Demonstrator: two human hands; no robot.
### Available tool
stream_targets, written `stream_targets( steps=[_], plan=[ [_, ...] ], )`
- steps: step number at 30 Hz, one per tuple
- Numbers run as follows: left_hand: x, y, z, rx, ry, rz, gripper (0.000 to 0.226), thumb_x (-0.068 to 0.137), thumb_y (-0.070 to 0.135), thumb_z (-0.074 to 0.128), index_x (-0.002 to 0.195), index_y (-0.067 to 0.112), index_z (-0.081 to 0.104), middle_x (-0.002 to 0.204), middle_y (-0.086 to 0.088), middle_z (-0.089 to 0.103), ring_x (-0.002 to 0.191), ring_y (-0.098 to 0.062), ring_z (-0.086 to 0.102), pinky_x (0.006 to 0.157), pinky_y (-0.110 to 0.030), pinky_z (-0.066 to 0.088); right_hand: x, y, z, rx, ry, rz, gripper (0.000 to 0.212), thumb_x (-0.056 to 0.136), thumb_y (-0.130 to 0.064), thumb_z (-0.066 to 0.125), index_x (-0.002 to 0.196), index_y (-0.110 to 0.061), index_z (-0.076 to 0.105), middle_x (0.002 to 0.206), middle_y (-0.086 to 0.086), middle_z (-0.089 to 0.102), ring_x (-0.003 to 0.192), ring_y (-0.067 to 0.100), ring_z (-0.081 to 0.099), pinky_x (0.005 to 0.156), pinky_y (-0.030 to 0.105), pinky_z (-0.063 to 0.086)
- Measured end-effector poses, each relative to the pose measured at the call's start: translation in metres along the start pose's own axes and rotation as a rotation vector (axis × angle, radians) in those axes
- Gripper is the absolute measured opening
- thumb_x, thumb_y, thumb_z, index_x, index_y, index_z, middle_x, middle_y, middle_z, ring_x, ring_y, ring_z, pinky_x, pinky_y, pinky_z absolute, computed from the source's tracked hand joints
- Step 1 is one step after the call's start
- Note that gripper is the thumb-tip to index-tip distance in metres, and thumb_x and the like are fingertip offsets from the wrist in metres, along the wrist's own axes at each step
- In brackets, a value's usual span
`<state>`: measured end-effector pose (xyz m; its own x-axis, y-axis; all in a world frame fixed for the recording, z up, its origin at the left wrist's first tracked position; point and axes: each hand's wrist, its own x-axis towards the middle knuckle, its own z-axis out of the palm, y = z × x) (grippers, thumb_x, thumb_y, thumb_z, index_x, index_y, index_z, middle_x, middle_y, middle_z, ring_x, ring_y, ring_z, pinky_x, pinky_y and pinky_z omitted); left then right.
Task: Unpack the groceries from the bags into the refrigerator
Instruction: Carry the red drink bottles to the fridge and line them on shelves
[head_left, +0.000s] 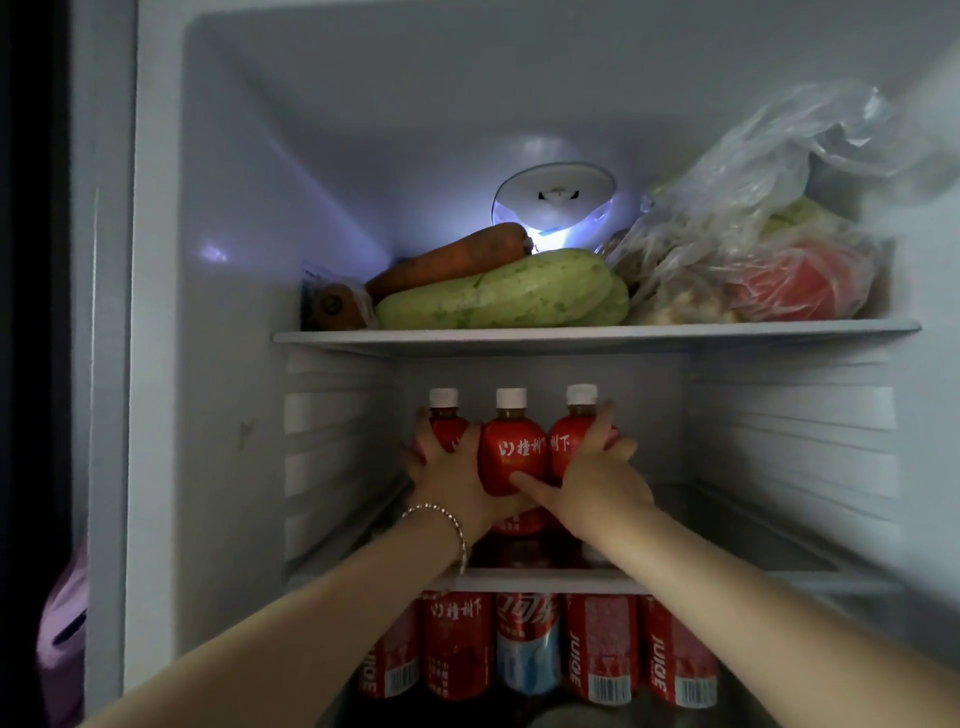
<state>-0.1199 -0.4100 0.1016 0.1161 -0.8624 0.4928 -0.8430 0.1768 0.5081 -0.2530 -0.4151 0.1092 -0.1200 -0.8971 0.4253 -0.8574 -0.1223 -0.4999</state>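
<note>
Since clamped as one row, bottles (511, 452): three, red-wrapped, white-capped, upright at the middle shelf (753, 576).
Left hand (447, 467): fingers curled round the leftmost bottle.
Right hand (597, 467): curled round the rightmost, thumb across the middle one.
Handling: probably full and heavy, smooth wrap slippery — best squeezed low on the bodies, not by caps.
Hidden: bases behind both hands — standing or lifted, cannot tell.

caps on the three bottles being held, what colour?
White, all three caps, above red-labelled bottles gripped between left hand and right hand; head view.
</note>
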Motion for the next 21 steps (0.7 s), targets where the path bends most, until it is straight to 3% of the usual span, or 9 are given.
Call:
stream_targets(
  steps=[5, 8, 11, 16, 18, 20, 21],
  plan=[
    [0.042, -0.013, 0.016, 0.129, -0.055, -0.022, 0.103, 0.066, 0.06, 0.071, 0.145, 0.042, 0.008, 0.152, -0.017, -0.025, 0.138, -0.047, -0.017, 0.112, -0.06, 0.006, 0.05, -0.01, 0.024, 0.006, -0.152, 0.085, 0.129, 0.074, -0.061, 0.067, 0.144, -0.001, -0.024, 0.153, 0.019, 0.023, 0.134, 0.031, 0.038, 0.105, 0.039, 0.04],
    [0.066, -0.028, 0.024, 0.106, -0.122, -0.055, 0.113, 0.064, 0.061, 0.072, 0.146, 0.043, -0.004, 0.153, -0.018, -0.021, 0.141, -0.046, 0.001, 0.114, -0.052, 0.021, 0.067, -0.018, 0.035, -0.004, -0.188, 0.092, 0.124, 0.078, -0.056, 0.065, 0.142, 0.006, -0.021, 0.153, 0.021, 0.021, 0.136, 0.032, 0.034, 0.107, 0.036, 0.037],
    [0.074, -0.032, 0.024, 0.15, -0.126, -0.126, 0.095, 0.085, 0.043, 0.063, 0.148, 0.034, -0.007, 0.148, -0.026, -0.03, 0.14, -0.046, 0.006, 0.116, -0.044, 0.021, 0.082, -0.019, 0.049, 0.022, -0.181, 0.084, 0.111, 0.088, -0.044, 0.061, 0.14, 0.013, -0.019, 0.152, 0.024, 0.018, 0.136, 0.034, 0.032, 0.109, 0.037, 0.035],
    [0.08, -0.031, 0.029, 0.18, -0.159, -0.226, 0.081, 0.094, 0.028, 0.051, 0.147, 0.033, -0.01, 0.147, -0.036, -0.019, 0.137, -0.047, 0.02, 0.115, -0.043, 0.023, 0.096, -0.019, 0.059, 0.021, -0.189, 0.081, 0.067, 0.098, -0.019, 0.042, 0.142, 0.017, 0.005, 0.149, 0.033, 0.015, 0.137, 0.038, 0.029, 0.113, 0.037, 0.03],
    [0.082, -0.034, 0.033, 0.203, -0.148, -0.165, 0.074, 0.094, 0.026, 0.051, 0.15, 0.028, 0.002, 0.153, -0.028, 0.003, 0.135, -0.039, 0.031, 0.112, -0.04, 0.03, 0.099, -0.013, 0.06, 0.022, -0.188, 0.057, 0.051, 0.097, -0.016, 0.041, 0.139, 0.011, 0.03, 0.143, 0.026, 0.035, 0.131, 0.032, 0.04, 0.11, 0.034, 0.034],
    [0.079, -0.033, 0.035, 0.263, -0.129, -0.096, 0.049, 0.093, 0.022, 0.05, 0.14, 0.014, 0.038, 0.14, -0.018, 0.042, 0.123, -0.031, 0.048, 0.103, -0.036, 0.041, 0.098, -0.008, 0.06, 0.035, -0.192, 0.049, 0.039, 0.095, -0.013, 0.044, 0.131, 0.003, 0.046, 0.136, 0.02, 0.048, 0.125, 0.029, 0.047, 0.107, 0.035, 0.038],
    [0.077, -0.031, 0.035, 0.308, -0.126, -0.096, 0.037, 0.092, 0.019, 0.05, 0.128, 0.009, 0.05, 0.131, -0.017, 0.052, 0.116, -0.03, 0.054, 0.097, -0.035, 0.045, 0.097, -0.007, 0.06, 0.045, -0.182, 0.053, 0.038, 0.095, -0.013, 0.046, 0.13, 0.001, 0.048, 0.135, 0.019, 0.049, 0.125, 0.029, 0.048, 0.107, 0.037, 0.038]
  ],
)
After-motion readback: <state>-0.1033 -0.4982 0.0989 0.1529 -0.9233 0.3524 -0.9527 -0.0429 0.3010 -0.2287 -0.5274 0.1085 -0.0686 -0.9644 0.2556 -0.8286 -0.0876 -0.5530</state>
